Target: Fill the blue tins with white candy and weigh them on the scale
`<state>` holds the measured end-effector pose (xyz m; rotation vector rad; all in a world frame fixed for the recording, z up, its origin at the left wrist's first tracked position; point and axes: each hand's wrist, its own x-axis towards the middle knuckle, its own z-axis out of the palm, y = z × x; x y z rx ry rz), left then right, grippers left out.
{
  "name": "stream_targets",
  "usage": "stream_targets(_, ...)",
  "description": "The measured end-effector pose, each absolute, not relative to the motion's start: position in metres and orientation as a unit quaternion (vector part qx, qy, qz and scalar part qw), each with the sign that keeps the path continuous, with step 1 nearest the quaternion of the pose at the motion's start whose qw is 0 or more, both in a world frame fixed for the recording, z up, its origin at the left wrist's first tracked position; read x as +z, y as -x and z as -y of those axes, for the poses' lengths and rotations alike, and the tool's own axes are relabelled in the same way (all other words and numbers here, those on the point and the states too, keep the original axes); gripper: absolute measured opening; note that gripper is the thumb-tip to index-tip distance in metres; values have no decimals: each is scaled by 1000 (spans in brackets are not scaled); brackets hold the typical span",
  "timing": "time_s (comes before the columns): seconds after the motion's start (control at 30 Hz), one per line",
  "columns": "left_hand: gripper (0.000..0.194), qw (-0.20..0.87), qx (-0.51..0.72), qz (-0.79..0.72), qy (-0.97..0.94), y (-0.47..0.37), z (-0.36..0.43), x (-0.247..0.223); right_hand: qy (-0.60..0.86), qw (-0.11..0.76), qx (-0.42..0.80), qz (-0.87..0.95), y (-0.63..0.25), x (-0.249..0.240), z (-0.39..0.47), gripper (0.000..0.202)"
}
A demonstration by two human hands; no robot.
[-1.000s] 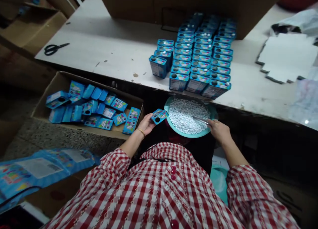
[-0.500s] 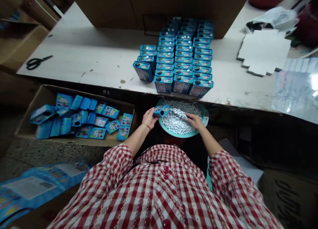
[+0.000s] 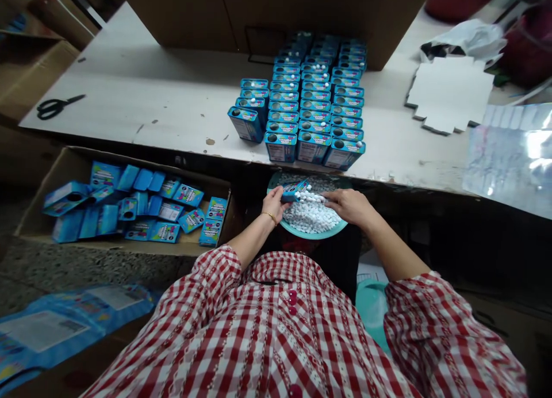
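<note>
My left hand [image 3: 273,205] is closed round a small blue box [image 3: 294,191], held tilted over a teal basin [image 3: 317,235] of white candies [image 3: 311,217]. White pieces lie at the box's right end. From the right, my right hand [image 3: 348,205] reaches over the basin, its fingertips at the heaped candies beside the box; the fingers look bent together, but what they hold is hidden. On the table behind stand rows of upright blue boxes [image 3: 314,139], several with white pieces on top.
A cardboard box [image 3: 190,247] of jumbled blue boxes is at the left. Black scissors [image 3: 58,106], a white card stack [image 3: 451,93] and a plastic bag [image 3: 470,37] lie on the table [image 3: 172,99]. A teal container [image 3: 373,309] sits below right.
My left hand and its blue box have moved right, further over the basin. My right hand has turned, with its forearm swung out to the right, uncovering the teal container below.
</note>
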<state>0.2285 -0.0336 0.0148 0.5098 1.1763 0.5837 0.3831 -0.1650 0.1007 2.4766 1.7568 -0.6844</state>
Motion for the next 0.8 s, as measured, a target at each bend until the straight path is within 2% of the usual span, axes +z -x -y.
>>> stream_targets(0.2, 9, 765, 268, -542, -222, -230, 37, 10, -782, 147, -184, -577, -353, 141, 135, 33)
stream_targets(0.3, 11, 770, 267, -538, -214, -228, 35, 8, -779, 155, -166, -584, -349, 157, 137, 34)
stream_targets(0.4, 5, 777, 268, -532, -204, -225, 32, 9, -795, 148, -147, -569, -366, 152, 162, 35)
stream_targets(0.5, 2, 783, 263, -530, -194, -220, 28, 11, -820, 163, -152, -527, -389, 115, 193, 35)
stream_targets(0.6, 4, 784, 267, -531, -181, -214, 23, 10, -831, 169, -190, -494, -393, 56, 204, 36)
stream_targets(0.7, 5, 783, 274, -532, -169, -209, 19, 7, -854, 101, -228, -457, -377, 1, 188, 39)
stream_targets(0.8, 3, 782, 273, -534, -167, -205, 15, 5, -871, -28, -265, -412, -367, -33, 169, 38)
